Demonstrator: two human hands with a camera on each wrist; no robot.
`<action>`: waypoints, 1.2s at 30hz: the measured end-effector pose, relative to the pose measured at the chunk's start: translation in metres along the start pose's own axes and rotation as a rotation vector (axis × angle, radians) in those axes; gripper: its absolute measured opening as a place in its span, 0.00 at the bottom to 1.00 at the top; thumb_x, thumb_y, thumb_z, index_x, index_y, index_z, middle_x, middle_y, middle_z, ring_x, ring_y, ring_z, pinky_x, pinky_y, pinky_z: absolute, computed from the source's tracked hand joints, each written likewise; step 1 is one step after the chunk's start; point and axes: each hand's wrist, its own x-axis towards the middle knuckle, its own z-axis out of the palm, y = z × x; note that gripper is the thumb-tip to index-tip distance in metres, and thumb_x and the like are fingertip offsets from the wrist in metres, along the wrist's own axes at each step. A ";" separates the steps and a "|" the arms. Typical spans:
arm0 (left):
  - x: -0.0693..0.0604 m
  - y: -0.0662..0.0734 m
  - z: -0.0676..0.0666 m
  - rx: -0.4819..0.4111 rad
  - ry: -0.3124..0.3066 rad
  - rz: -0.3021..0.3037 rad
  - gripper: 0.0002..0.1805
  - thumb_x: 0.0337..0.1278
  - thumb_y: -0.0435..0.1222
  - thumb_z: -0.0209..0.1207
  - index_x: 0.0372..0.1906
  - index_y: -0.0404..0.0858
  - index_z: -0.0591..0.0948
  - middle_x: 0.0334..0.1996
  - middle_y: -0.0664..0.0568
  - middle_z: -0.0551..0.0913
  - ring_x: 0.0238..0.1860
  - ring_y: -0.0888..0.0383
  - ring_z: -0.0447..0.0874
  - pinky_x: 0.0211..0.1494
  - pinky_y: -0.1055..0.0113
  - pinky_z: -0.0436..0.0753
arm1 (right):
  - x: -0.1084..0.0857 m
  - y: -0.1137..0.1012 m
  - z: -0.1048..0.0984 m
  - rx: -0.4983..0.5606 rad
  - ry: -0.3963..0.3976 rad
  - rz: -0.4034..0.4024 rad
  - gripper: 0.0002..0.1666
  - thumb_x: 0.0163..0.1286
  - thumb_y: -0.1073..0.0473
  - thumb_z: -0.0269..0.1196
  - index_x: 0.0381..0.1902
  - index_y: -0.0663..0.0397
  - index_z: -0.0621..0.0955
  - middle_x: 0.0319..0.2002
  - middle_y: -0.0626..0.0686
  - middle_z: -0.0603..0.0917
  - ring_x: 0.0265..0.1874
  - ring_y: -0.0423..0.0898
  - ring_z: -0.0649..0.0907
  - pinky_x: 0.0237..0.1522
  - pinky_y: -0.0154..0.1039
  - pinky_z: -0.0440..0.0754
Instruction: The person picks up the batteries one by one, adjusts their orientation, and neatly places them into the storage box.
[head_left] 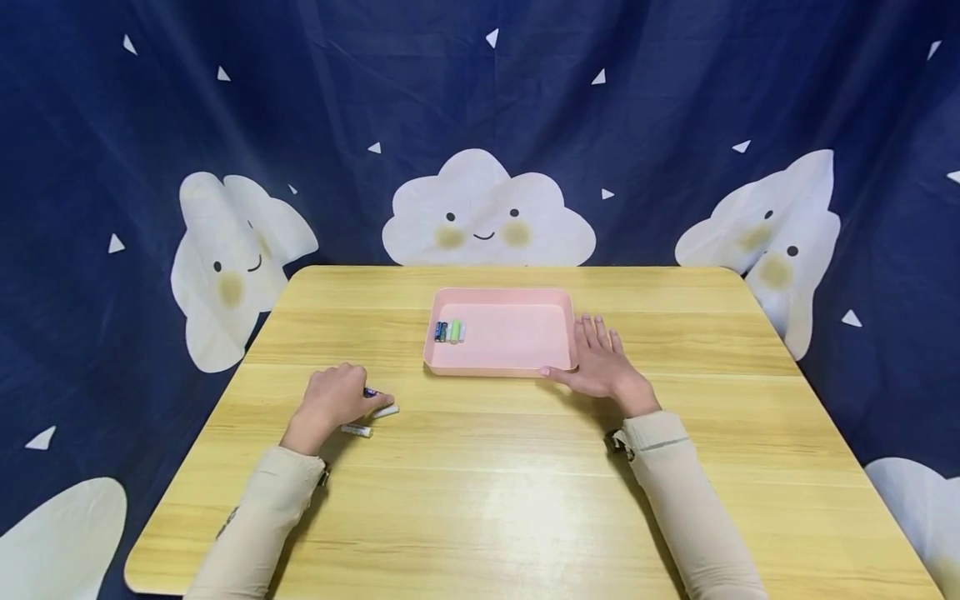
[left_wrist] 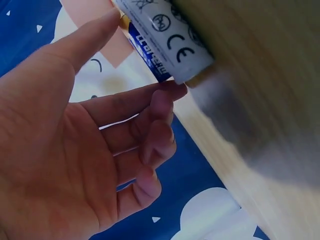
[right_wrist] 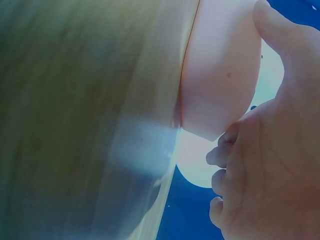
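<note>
Thumb and index finger of my left hand pinch a blue battery by its ends, low over the left part of the table. A white battery lies beside the thumb, and another whitish battery is nearer the wrist. In the left wrist view, a white battery partly covers the blue one. My right hand rests against the right front corner of a pink tray, thumb at the front rim, fingers extended along the side. Dark batteries, a green battery and a whitish one stand at the tray's left.
A wooden table with rounded corners carries everything. Behind it hangs a dark blue curtain printed with white clouds and small triangles.
</note>
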 end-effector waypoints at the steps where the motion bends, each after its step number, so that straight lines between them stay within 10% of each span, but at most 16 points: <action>1: 0.000 0.000 0.000 0.003 0.000 0.000 0.34 0.57 0.62 0.67 0.12 0.46 0.65 0.15 0.57 0.62 0.16 0.59 0.62 0.21 0.64 0.60 | 0.000 0.000 0.000 -0.001 0.000 0.001 0.73 0.68 0.18 0.50 0.82 0.69 0.38 0.83 0.67 0.35 0.83 0.66 0.36 0.81 0.64 0.34; 27: 0.005 -0.005 -0.003 -0.034 -0.057 0.028 0.26 0.51 0.51 0.69 0.12 0.48 0.66 0.14 0.58 0.63 0.17 0.61 0.57 0.21 0.65 0.60 | 0.000 0.001 0.001 -0.012 0.002 0.000 0.72 0.68 0.19 0.50 0.82 0.69 0.38 0.83 0.67 0.35 0.83 0.66 0.36 0.81 0.64 0.34; 31: 0.008 -0.009 -0.004 -0.066 -0.051 0.061 0.17 0.49 0.52 0.70 0.24 0.44 0.80 0.19 0.57 0.75 0.20 0.60 0.67 0.24 0.65 0.66 | 0.001 0.001 0.001 -0.012 0.003 0.002 0.72 0.68 0.18 0.50 0.82 0.69 0.38 0.83 0.67 0.36 0.83 0.66 0.37 0.81 0.64 0.34; 36: 0.012 -0.011 -0.006 -0.117 -0.033 0.091 0.29 0.46 0.53 0.71 0.50 0.36 0.86 0.26 0.52 0.83 0.23 0.58 0.72 0.25 0.63 0.71 | 0.000 0.001 0.001 -0.010 0.000 0.004 0.72 0.68 0.18 0.50 0.82 0.69 0.38 0.83 0.67 0.35 0.83 0.66 0.37 0.81 0.64 0.34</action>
